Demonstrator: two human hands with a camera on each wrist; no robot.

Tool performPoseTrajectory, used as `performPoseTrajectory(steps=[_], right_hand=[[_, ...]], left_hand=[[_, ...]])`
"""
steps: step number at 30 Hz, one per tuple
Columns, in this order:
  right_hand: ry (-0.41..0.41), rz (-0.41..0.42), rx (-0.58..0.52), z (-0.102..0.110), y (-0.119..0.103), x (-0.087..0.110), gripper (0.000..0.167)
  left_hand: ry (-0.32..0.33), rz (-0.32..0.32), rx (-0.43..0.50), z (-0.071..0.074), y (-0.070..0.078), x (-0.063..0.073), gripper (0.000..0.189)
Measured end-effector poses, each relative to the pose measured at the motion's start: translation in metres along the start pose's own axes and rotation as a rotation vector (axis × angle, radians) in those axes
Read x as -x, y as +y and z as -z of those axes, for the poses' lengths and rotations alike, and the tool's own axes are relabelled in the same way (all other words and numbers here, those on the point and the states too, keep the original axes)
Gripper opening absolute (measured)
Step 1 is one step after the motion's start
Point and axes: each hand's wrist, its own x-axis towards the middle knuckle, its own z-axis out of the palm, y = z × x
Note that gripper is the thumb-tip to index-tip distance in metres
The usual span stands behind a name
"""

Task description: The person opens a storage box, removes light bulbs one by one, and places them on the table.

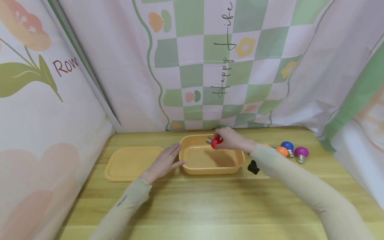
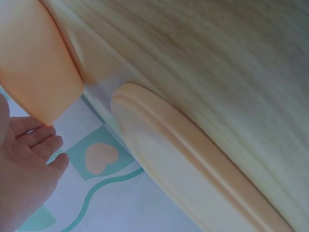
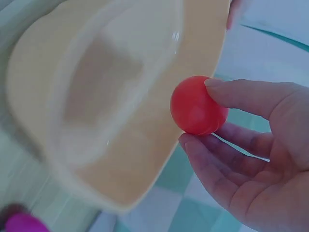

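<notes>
My right hand [image 1: 232,138] pinches a red light bulb [image 1: 215,143] between thumb and fingers, over a yellow plastic box [image 1: 213,171]. The bulb's silver screw base points left in the head view; in the right wrist view only its round red end [image 3: 193,106] shows, near the box's rim. Against the box's left end rests my left hand [image 1: 163,163], fingers extended along the wall. The left wrist view shows that hand [image 2: 31,169] with its fingertips at the box's edge. Inside, the visible floor of the box is bare.
A yellow lid [image 1: 132,164] lies flat left of the box, by the left forearm. To the right, partly behind the right sleeve, are orange [image 1: 282,151], blue [image 1: 287,145] and purple [image 1: 301,152] bulbs. A small black object [image 1: 253,167] sits beside the box. Patterned curtains [image 1: 192,73] border the wooden table.
</notes>
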Motion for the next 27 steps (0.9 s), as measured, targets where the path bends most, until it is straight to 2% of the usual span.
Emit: performPoseTrajectory(steps=[8, 13, 15, 21, 27], right_hand=[[0.111, -0.045, -0.036, 0.024, 0.02, 0.036, 0.025], [0.127, -0.114, -0.057, 0.037, 0.03, 0.053, 0.038], [0.128, -0.14, -0.056, 0.04, 0.034, 0.06, 0.04], [0.09, -0.24, -0.087, 0.045, 0.049, 0.085, 0.028], [0.074, -0.282, -0.084, 0.044, 0.064, 0.106, 0.033]], left_hand=[[-0.01, 0.0, 0.022, 0.001, 0.001, 0.0, 0.075], [-0.006, 0.007, 0.011, 0.002, 0.0, 0.001, 0.074], [-0.003, 0.001, 0.004, 0.003, 0.0, 0.001, 0.074], [0.003, -0.009, 0.003, 0.003, 0.001, 0.001, 0.074], [0.006, -0.016, -0.01, 0.001, 0.002, 0.0, 0.073]])
